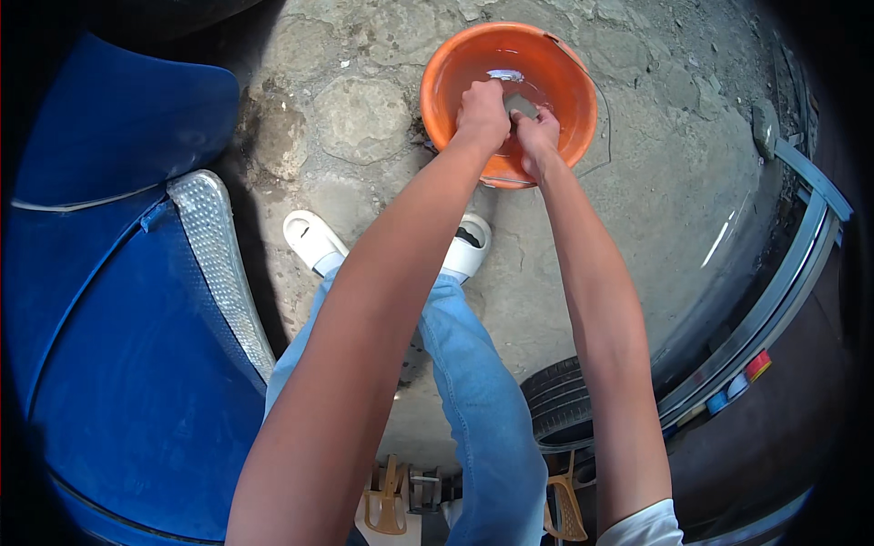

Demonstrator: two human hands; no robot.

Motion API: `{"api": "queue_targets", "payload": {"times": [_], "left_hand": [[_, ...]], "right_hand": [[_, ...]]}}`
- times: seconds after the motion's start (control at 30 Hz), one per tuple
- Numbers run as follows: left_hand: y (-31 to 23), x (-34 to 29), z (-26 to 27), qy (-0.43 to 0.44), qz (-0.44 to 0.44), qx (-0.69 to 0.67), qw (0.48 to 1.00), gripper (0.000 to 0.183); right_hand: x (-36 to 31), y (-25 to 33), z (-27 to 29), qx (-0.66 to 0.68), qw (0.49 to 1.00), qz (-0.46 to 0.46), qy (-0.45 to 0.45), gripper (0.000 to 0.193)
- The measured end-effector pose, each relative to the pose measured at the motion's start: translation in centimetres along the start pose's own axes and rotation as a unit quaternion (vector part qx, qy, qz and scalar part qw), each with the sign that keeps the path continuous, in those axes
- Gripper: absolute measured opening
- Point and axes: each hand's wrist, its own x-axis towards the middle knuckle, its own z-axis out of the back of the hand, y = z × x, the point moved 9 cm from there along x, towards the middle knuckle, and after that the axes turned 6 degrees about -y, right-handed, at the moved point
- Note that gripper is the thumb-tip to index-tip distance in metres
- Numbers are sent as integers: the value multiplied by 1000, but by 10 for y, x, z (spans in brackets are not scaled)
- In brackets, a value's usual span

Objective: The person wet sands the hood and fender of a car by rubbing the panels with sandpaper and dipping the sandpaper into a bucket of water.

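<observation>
Both my arms reach forward over an orange bucket [583, 100] with murky water [473, 68] in it. A flat grey piece [520, 104], perhaps sandpaper, shows between my hands at the water. My right hand [537, 135] grips its near edge, thumb on top. Closed, with the knuckles up, my left hand [484, 111] is beside the piece; its fingertips are hidden, so what it holds cannot be made out. A thin wire handle [604, 136] hangs down the bucket's right side.
A blue car body [137, 346] with a dimpled metal step [214, 237] fills the left. The ground is rough concrete [364, 118]. At the right are a tire [557, 400], metal rails [774, 337] and rolls of tape [757, 365]. Brown plastic chairs [387, 510] stand near the bottom.
</observation>
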Motion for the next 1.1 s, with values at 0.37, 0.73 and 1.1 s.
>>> {"api": "queue_targets", "payload": {"times": [0.37, 0.73, 1.1], "left_hand": [[14, -27, -16, -20, 52, -73, 996, 26], [19, -107, 93, -80, -78, -229, 967, 48], [61, -212, 405, -247, -71, -291, 922, 37]], "right_hand": [[3, -7, 8, -136, 987, 89, 11, 35], [-151, 80, -53, 47, 992, 8, 118, 23], [-332, 224, -232, -120, 867, 451, 173, 23]]}}
